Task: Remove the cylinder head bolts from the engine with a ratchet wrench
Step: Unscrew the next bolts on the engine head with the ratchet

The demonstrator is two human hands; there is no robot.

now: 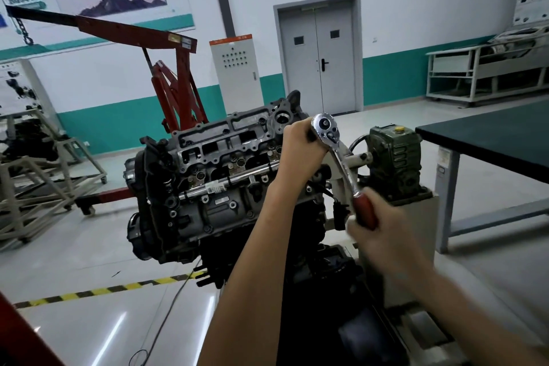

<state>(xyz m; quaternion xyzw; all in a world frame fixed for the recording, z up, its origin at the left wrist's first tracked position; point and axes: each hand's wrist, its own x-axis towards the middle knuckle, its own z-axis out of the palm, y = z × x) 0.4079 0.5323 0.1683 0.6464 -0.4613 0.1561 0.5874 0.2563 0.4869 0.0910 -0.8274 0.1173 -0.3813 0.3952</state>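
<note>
Gripping red-handled chrome ratchet wrench (339,155), right hand (378,236) blurred, left hand (300,142) clasping its head

The shiny grey floor (74,246) holds a red crane (178,74), a dark table (490,140), a yellow-black stripe (118,287) and the stand (429,217) carrying the engine (214,163).

White, teal-banded wall (401,24) frames grey double doors (319,59) at one o'clock; red steel engine hoist (182,83) stands at ten o'clock on glossy grey floor (74,246).
</note>
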